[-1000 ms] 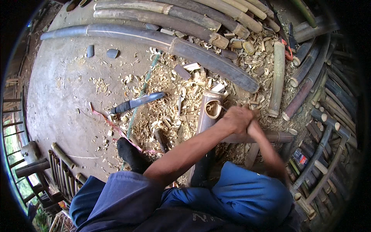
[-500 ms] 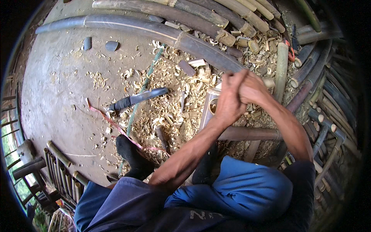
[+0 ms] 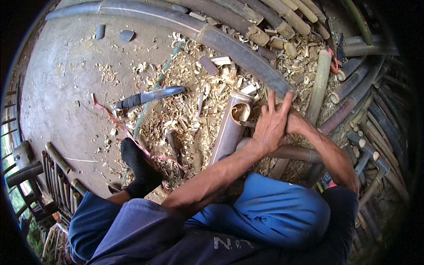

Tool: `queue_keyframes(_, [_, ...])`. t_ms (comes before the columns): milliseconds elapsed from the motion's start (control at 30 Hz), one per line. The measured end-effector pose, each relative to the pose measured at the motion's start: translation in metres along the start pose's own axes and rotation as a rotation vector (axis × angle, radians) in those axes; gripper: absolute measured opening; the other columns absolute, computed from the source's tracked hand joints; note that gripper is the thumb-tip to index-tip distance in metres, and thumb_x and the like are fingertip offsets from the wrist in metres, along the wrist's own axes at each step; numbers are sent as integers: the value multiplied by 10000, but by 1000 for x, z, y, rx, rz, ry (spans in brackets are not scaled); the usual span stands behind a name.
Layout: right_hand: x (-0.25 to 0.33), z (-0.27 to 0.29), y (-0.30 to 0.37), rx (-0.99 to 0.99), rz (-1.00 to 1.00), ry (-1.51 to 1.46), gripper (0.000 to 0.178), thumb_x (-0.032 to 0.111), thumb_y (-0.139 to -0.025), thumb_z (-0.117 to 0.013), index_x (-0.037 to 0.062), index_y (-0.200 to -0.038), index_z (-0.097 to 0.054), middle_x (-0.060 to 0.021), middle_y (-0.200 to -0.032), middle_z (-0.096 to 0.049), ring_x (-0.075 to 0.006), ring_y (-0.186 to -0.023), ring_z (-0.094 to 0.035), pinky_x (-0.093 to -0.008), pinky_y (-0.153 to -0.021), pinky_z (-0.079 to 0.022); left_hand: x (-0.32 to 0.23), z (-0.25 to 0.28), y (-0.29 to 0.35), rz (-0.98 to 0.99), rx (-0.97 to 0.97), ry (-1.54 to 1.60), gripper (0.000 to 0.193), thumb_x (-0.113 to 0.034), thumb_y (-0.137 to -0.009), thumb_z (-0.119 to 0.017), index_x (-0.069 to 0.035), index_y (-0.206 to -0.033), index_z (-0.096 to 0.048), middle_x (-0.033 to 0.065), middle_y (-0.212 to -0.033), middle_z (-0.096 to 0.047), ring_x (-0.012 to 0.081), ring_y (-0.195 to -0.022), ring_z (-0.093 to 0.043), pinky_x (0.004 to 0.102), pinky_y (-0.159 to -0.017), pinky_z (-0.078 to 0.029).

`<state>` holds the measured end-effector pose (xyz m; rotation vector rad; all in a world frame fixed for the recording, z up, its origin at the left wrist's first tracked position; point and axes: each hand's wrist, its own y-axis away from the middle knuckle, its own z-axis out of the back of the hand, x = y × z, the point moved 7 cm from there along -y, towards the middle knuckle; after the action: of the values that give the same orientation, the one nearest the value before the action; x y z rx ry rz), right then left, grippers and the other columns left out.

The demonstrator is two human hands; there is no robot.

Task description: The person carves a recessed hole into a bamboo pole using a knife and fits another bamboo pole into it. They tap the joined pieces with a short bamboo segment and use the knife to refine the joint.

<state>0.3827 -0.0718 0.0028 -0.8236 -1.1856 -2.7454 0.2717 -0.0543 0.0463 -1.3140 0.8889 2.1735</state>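
A long dark bamboo pole (image 3: 238, 55) curves across the view, its near end reaching my hands. My left hand (image 3: 270, 126) has two fingers stretched apart toward that end, one seeming to touch it. Tucked behind it is my right hand (image 3: 295, 121), its fingers mostly hidden, so whatever it may hold cannot be made out. Left of the hands, a bamboo tube (image 3: 225, 130) with a round opening near its top leans upward. Beneath my left forearm, a thick horizontal bamboo piece (image 3: 296, 153) runs to the right.
Pale shavings (image 3: 194, 117) cover the ground. A knife (image 3: 152, 96) with a black-wrapped handle lies left, near a green cord (image 3: 143, 117) and a pink ribbon (image 3: 117, 121). A second dark-handled tool (image 3: 172, 143) lies near my foot. Bamboo poles (image 3: 265, 20) lie at the far side and right.
My hands have come slightly nearer, and the left fingers, bunched before, are now stretched apart. More of the bamboo tube's opening shows. The whole view has shifted a little.
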Motion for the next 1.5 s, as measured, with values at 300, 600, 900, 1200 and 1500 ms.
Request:
queue_keyframes(300, [-33,-148,20,163,-407,-952,500,251,-932,-653,98,-1381,-498,-144,-1335,-601,-242,-1201,-587,-373,-1012,-498,27,-40,7,-24,672,-258,991,19,-510,-817,-99,-1422,-449,297,-1302,-555,404,-1067,-670,446,-904,-570])
queue_keyframes(600, [-12,-79,-23,133,-52,-127,389,165,-842,-692,62,-1207,-607,-168,-1231,-640,-290,-1149,-599,-413,-1003,-483,15,15,12,-156,-16,76,799,13,-619,-725,-55,-1372,-466,285,-1187,-540,488,-1180,-515,496,-1028,-472])
queue_keyframes(900, [3,-50,-9,116,-100,-155,354,218,-790,-711,41,-1091,-656,-192,-1126,-676,-335,-1066,-642,-438,-925,-512,8,5,12,70,186,35,987,-57,-580,-800,-108,-1471,-380,308,-1425,-357,505,-1223,-521,497,-1015,-502])
queue_keyframes(1200, [-45,-168,1,-62,-374,-834,443,248,-802,-731,44,-1163,-575,-159,-1156,-633,-299,-1064,-629,-395,-935,-513,48,-33,27,-121,1161,-192,763,68,-399,-764,16,-1152,-652,220,-947,-731,356,-1013,-707,460,-777,-607])
queue_keyframes(1500, [5,-107,9,-2,-264,-875,545,278,-813,-751,47,-1235,-494,-126,-1186,-590,-263,-1062,-616,-352,-944,-514,16,11,33,-105,396,-47,700,-91,-564,-812,-73,-1234,-611,198,-1186,-562,383,-1155,-599,425,-1034,-485])
